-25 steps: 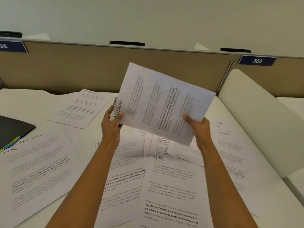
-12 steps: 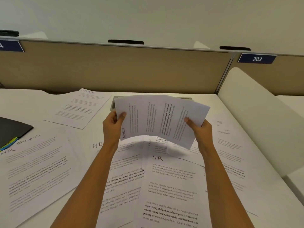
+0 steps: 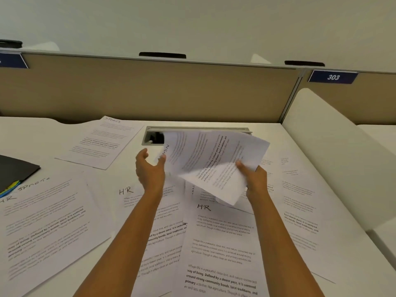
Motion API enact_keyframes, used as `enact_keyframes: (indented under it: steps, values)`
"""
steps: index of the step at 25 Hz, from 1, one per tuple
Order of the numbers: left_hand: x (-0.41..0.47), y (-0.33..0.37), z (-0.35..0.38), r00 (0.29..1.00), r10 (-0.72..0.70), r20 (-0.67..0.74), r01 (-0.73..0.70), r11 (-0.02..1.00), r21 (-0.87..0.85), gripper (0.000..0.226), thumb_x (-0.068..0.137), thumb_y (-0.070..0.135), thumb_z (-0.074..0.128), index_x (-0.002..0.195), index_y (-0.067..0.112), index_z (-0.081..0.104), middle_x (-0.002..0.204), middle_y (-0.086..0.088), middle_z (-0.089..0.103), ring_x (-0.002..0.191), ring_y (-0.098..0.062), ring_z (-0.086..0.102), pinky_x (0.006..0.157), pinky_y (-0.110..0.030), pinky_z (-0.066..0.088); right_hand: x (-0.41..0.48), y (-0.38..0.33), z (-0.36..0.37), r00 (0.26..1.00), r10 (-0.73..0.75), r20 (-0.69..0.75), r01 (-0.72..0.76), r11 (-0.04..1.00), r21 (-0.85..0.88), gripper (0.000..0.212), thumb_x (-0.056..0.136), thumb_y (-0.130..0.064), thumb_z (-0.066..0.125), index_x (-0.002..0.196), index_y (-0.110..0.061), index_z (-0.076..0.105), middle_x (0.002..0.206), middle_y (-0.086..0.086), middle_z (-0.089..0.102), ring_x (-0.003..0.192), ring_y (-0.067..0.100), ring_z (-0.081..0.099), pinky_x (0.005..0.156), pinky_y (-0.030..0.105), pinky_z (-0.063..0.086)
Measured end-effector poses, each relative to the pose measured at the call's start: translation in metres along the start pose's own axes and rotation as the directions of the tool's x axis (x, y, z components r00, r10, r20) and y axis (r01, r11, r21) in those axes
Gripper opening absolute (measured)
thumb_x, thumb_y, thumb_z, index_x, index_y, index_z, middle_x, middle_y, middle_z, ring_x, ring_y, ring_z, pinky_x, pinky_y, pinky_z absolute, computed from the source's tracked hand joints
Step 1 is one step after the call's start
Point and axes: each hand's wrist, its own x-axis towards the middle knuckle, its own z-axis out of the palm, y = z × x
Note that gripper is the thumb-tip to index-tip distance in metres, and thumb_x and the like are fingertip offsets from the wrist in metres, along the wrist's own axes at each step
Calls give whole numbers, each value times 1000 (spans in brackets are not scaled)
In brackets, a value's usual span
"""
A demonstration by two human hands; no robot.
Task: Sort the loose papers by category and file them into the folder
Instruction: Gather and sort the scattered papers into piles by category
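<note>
Illumination is even, diffuse and moderately bright, apparently from overhead, with no glare on the white desk [image 3: 32, 136]. The held sheet [image 3: 214, 159] is motion-blurred, its print smeared towards the upper left edge, and it casts only a faint, soft shadow on the pages below. Print on the HR page [image 3: 220, 254] at lower centre is sharp, while text near the side margins softens. Wide-angle distortion bows the partition rail [image 3: 214, 62].

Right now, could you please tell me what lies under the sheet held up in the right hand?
Under the held sheet, the desk's cable slot shows at its left end; the rest is covered. Parts of the HR page and another page are hidden too.
</note>
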Motion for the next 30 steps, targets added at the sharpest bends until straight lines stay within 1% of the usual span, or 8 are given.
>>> enact_keyframes:
  steps: [3,6,11,16,18,21,24,30]
  values:
    - [-17,-2,17,906,-342,248,387,907,-164,72,86,24,65,144,10,25,139,-12,45,127,-30,46,102,-42,44,-9,15,19,987,157,26,-158,961,225,51,79,-3,71,127,-6,54,119,13,64,103,29,62,81,40,54]
    - [-29,-2,30,788,-376,488,534,812,-236,39,93,15,56,130,3,48,110,-11,64,90,-22,62,71,-32,56,-16,31,33,977,211,43,-214,932,294,52,79,-3,70,128,-7,53,122,13,62,106,28,60,91,43,51]
    - [-4,-7,31,841,-319,437,368,930,-29,33,95,11,51,128,10,53,126,-11,60,107,-28,59,85,-38,51,-1,28,13,991,136,16,-137,973,184,50,81,-8,70,128,-10,52,118,8,61,104,24,57,84,38,52]
    - [23,-11,26,753,-329,569,199,939,279,37,96,13,48,133,6,49,129,-13,57,115,-32,57,86,-36,47,22,24,-14,930,267,254,-187,936,-299,37,80,-17,71,115,-10,62,110,8,68,90,21,66,68,30,54]
    - [29,-15,31,744,-316,589,137,934,329,34,96,16,49,128,6,52,127,-13,59,112,-31,58,89,-36,47,29,30,-14,928,246,280,-137,924,-358,37,81,-17,71,116,-8,62,107,6,70,91,23,67,72,33,55]
    - [41,-30,43,887,-215,409,73,939,335,28,94,18,52,119,6,59,126,-13,60,112,-28,58,100,-39,46,41,41,-14,960,162,227,-101,962,-255,33,84,-11,67,117,-6,61,109,11,68,94,29,66,85,42,54]
    - [51,-46,49,962,-121,244,-19,865,501,39,91,18,58,127,4,53,130,-14,56,119,-30,54,102,-36,42,56,49,-14,978,140,153,-90,952,-291,37,84,-13,66,120,-7,60,114,12,67,99,33,65,93,49,51]
    - [61,-58,62,967,-147,208,-66,643,763,61,81,33,70,126,1,47,131,-16,43,123,-30,43,97,-37,42,76,60,-12,983,158,98,-127,956,-265,40,84,-12,67,123,-7,58,118,11,66,104,33,63,96,50,49]
